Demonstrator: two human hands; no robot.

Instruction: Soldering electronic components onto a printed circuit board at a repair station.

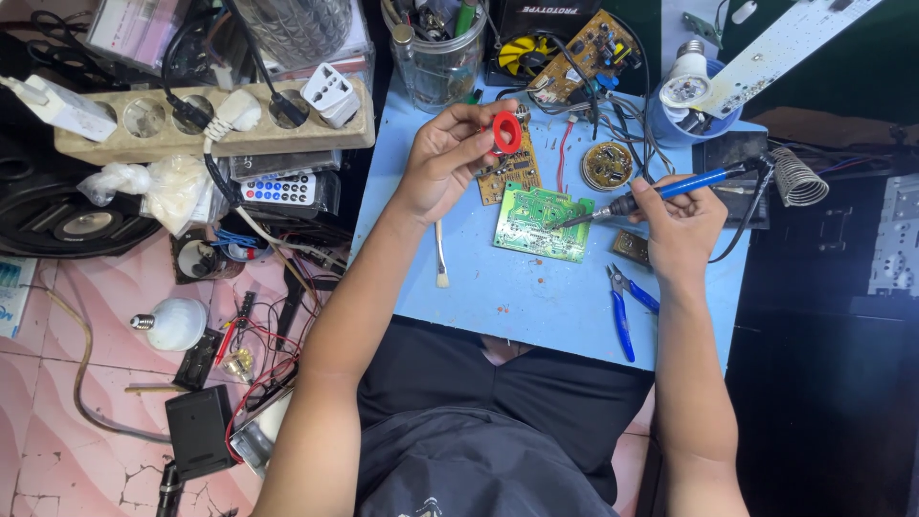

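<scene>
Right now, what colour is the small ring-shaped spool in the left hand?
Red; the small ring-shaped spool shows best in the head view.

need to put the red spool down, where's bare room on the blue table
Bare blue table runs along the near edge, between the small brush and the blue-handled pliers, below the green circuit board. Another bare strip lies left of the left hand. The far edge is crowded with wires, boards and a clear jar.

L hand [442, 163] raised at 11 o'clock, fingers pinched, wrist bent back. R hand [682, 228] at 2 o'clock, fist curled pen-style. Both forearms extended fwd.
</scene>
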